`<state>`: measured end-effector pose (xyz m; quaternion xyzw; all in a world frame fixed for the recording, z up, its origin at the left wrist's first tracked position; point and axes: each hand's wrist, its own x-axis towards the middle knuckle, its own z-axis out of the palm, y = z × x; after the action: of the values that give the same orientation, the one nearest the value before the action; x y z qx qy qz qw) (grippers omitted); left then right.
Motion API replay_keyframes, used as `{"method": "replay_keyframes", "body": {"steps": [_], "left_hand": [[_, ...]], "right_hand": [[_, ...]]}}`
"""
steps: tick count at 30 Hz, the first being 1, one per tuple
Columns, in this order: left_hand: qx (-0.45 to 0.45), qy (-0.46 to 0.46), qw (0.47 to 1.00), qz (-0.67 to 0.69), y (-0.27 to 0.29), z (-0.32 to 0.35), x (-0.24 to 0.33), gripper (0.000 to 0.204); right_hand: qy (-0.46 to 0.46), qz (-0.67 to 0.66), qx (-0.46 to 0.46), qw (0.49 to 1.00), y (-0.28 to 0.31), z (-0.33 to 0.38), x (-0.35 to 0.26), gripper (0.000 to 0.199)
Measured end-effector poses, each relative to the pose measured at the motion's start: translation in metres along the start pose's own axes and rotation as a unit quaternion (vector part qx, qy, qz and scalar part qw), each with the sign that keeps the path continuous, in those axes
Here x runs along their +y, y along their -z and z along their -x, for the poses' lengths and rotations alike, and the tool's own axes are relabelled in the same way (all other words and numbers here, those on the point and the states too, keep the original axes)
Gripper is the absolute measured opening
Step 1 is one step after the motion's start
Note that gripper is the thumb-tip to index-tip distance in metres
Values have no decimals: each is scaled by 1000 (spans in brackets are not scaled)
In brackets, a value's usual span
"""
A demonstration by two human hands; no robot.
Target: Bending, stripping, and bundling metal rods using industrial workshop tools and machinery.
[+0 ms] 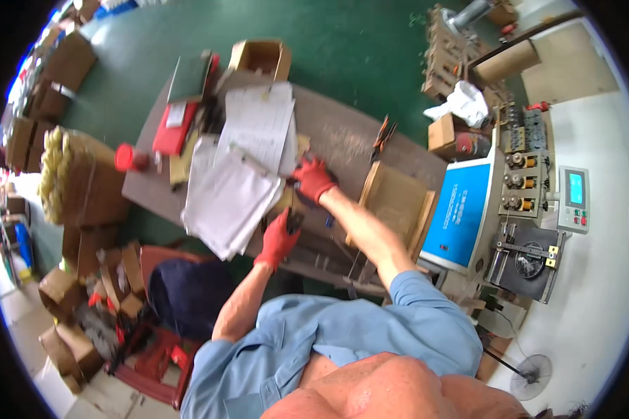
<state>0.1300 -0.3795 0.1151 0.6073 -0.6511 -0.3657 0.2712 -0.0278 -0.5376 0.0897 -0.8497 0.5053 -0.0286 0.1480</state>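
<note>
Now both hands in red gloves at the grey workbench: left hand near bench's front edge, fingers curled on a small dark object, can't tell what it is. Right hand lies palm-down on the bench just beside the stack of white papers, fingers together, grip unclear. Pliers further back, wooden box to the right.

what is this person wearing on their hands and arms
Both hands wear red work gloves: the left hand and the right hand. The forearms are bare. A light blue shirt has short sleeves ending near the elbows, the cuffs loose and creased.
</note>
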Motion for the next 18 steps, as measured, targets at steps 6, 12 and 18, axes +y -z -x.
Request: {"method": "replay_keyframes", "body": {"steps": [6,12,18], "left_hand": [[-43,64,997,9,6,0,5,75],[-26,73,997,13,-6,-5,14,75],[41,128,991,-11,-31,-22,11,81]], "right_hand": [[5,-73,49,996,-21,12,-9,26],[23,-58,87,994,5,31,-15,27],[-26,-66,24,997,47,55,-14,29]]}}
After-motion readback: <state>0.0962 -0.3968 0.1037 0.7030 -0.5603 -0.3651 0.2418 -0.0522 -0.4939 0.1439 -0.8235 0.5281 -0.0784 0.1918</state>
